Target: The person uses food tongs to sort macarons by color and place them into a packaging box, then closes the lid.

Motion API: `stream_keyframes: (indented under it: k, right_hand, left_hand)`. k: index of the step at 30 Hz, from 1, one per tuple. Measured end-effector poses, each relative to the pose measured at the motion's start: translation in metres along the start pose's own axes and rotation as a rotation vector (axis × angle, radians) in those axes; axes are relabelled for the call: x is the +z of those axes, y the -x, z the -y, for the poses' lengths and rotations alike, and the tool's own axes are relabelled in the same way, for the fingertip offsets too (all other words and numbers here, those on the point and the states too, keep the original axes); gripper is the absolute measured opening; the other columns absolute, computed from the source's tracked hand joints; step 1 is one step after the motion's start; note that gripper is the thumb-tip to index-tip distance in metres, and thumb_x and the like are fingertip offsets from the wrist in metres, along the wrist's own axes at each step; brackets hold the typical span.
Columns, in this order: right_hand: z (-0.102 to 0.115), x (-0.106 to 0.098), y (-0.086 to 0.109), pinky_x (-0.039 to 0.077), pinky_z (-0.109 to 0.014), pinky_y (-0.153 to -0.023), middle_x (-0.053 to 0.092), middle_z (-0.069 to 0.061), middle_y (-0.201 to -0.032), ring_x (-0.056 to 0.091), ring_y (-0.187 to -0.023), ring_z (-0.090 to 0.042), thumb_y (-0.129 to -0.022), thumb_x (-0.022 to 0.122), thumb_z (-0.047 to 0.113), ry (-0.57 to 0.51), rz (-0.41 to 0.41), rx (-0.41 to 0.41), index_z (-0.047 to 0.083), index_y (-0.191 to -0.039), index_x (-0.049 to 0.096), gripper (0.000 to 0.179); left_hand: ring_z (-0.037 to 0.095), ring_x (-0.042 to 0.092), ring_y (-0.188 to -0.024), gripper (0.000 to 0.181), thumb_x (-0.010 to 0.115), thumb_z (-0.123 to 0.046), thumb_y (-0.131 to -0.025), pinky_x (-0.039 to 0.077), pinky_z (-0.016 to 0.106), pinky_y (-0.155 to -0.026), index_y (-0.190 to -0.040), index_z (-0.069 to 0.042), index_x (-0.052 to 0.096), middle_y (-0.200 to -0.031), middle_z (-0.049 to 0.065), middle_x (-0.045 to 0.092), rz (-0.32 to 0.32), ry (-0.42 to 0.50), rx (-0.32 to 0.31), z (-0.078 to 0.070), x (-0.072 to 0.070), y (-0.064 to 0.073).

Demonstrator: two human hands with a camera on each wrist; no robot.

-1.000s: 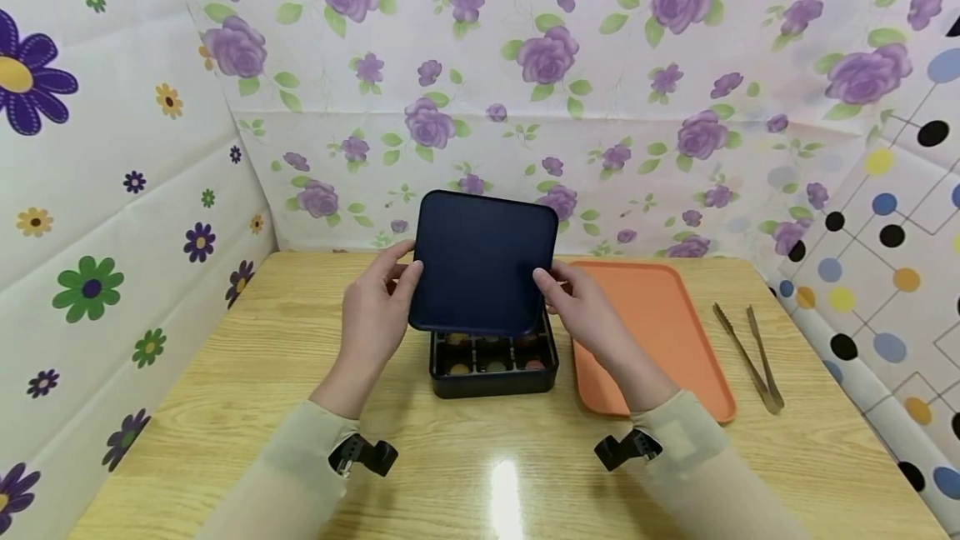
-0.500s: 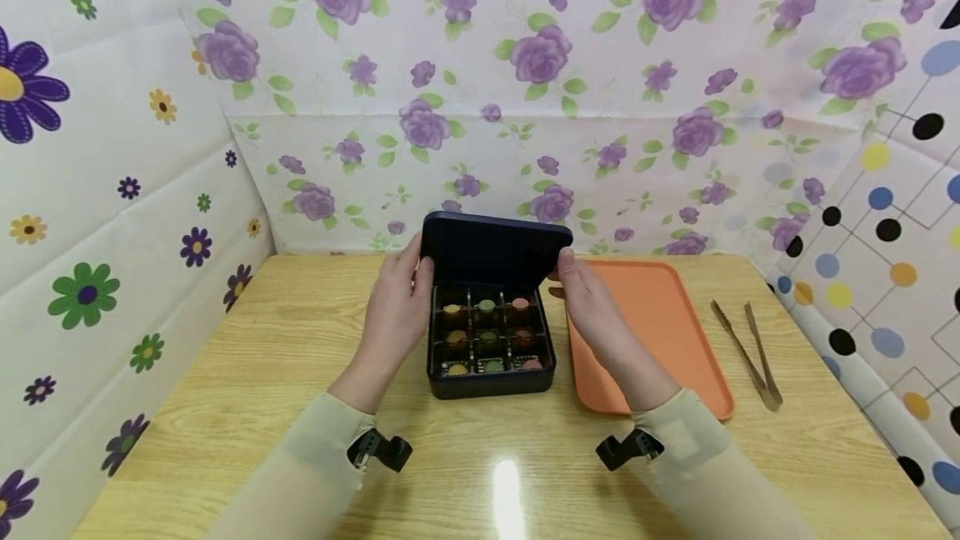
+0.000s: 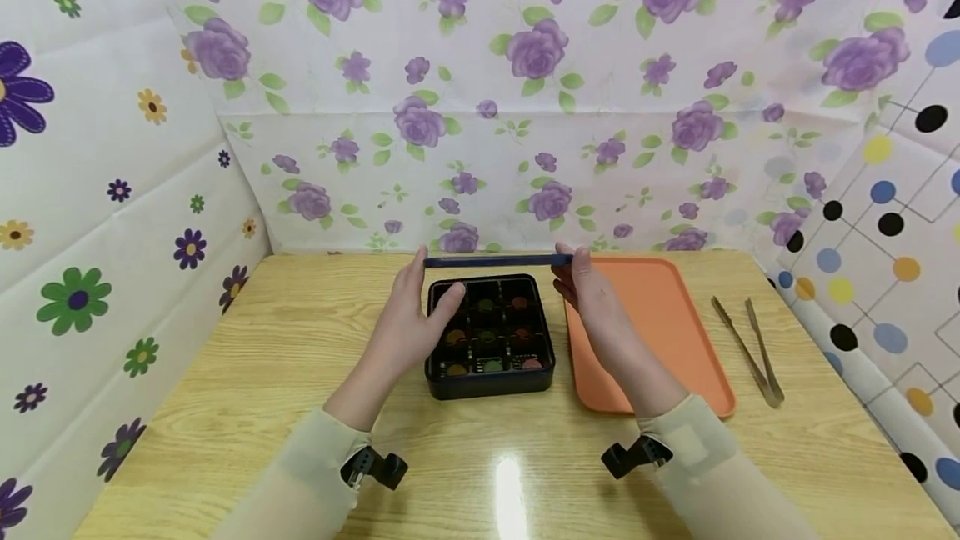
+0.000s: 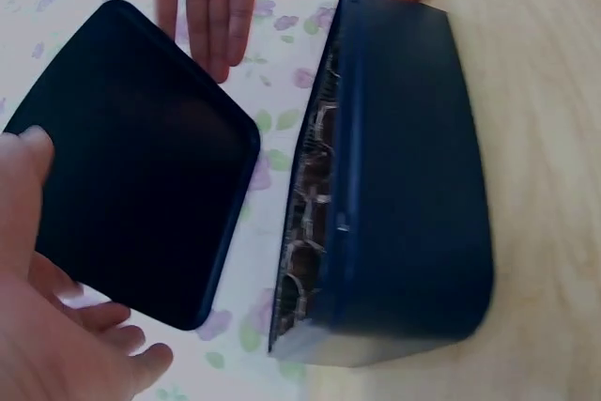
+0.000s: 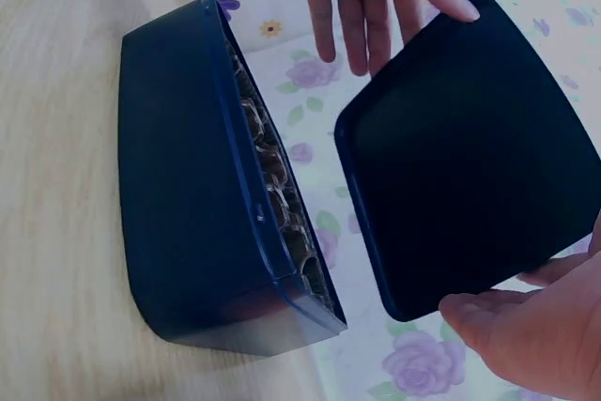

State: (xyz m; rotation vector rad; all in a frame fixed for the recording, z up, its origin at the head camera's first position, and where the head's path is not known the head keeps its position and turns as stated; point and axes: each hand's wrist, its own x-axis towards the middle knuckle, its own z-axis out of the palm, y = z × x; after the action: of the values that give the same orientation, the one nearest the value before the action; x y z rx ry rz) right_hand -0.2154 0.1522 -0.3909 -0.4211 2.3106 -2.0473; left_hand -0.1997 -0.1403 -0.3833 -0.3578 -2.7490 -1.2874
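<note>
A thin dark blue lid [image 3: 498, 260] hangs above and behind an uncovered dark box [image 3: 491, 383], seen edge-on from the head. My left hand [image 3: 411, 311] holds its left end, the thumb spread over the box's left side. My right hand [image 3: 600, 311] holds the other end, thumb above and fingers below. In the left wrist view the lid [image 4: 141, 176] shows its broad dark face. The box is divided into compartments holding small round yellow, green and reddish pieces [image 3: 492, 366], which I cannot identify. My thumb hides the box's back left compartment.
An orange tray [image 3: 663, 332] lies just right of the box. Metal tongs [image 3: 750, 352] rest farther right, spread apart. A floral cloth wall [image 3: 480, 107] stands behind the wooden table [image 3: 315, 307], with patterned cloth on both sides.
The lid has tipped from showing its broad face to nearly edge-on, moving back off the box and uncovering its compartments. My left thumb has swung over the box. Tray and tongs stay put.
</note>
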Motion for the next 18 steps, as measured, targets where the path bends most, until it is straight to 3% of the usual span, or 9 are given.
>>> stream_keyframes:
  k: [4, 10, 14, 18]
  right_hand:
    - [-0.001, -0.001, 0.006, 0.031, -0.044, -0.131, 0.017, -0.010, -0.182, 0.027, -0.165, -0.030, -0.118, 0.018, 0.063, -0.006, 0.036, -0.024, 0.011, -0.177, 0.023, 0.079]
    - [-0.007, -0.001, 0.018, 0.028, -0.049, -0.132, 0.023, -0.010, -0.181, 0.024, -0.166, -0.027, -0.119, 0.026, 0.062, 0.025, 0.076, 0.018, 0.011, -0.175, 0.031, 0.076]
    - [-0.016, 0.001, 0.023, 0.021, -0.059, -0.133, 0.025, -0.005, -0.181, 0.019, -0.168, -0.029, -0.117, 0.040, 0.063, 0.099, 0.076, 0.076, 0.017, -0.176, 0.033, 0.075]
    - [-0.025, 0.002, 0.026, 0.014, -0.062, -0.133, 0.018, -0.003, -0.183, 0.009, -0.170, -0.030, -0.117, 0.052, 0.055, 0.133, 0.110, 0.116, 0.020, -0.178, 0.025, 0.075]
  left_hand:
    - [0.041, 0.016, -0.167, 0.094, 0.049, -0.069, -0.112, 0.023, 0.070, -0.129, -0.179, -0.026, -0.001, -0.184, 0.013, 0.008, 0.022, 0.086, 0.031, 0.009, 0.006, 0.007]
    - [0.031, 0.005, -0.170, 0.086, 0.050, -0.057, -0.117, 0.016, 0.068, -0.131, -0.177, -0.038, -0.009, -0.185, 0.006, 0.005, 0.019, 0.245, 0.078, 0.022, 0.018, 0.019]
    - [0.033, 0.006, -0.170, 0.091, 0.055, -0.055, -0.115, 0.017, 0.069, -0.131, -0.177, -0.038, -0.009, -0.185, 0.003, 0.001, 0.031, 0.214, 0.087, 0.030, 0.024, 0.024]
    - [0.035, 0.008, -0.169, 0.101, 0.064, -0.058, -0.111, 0.019, 0.068, -0.130, -0.177, -0.037, -0.010, -0.185, 0.001, -0.002, 0.069, 0.136, 0.073, 0.039, 0.028, 0.030]
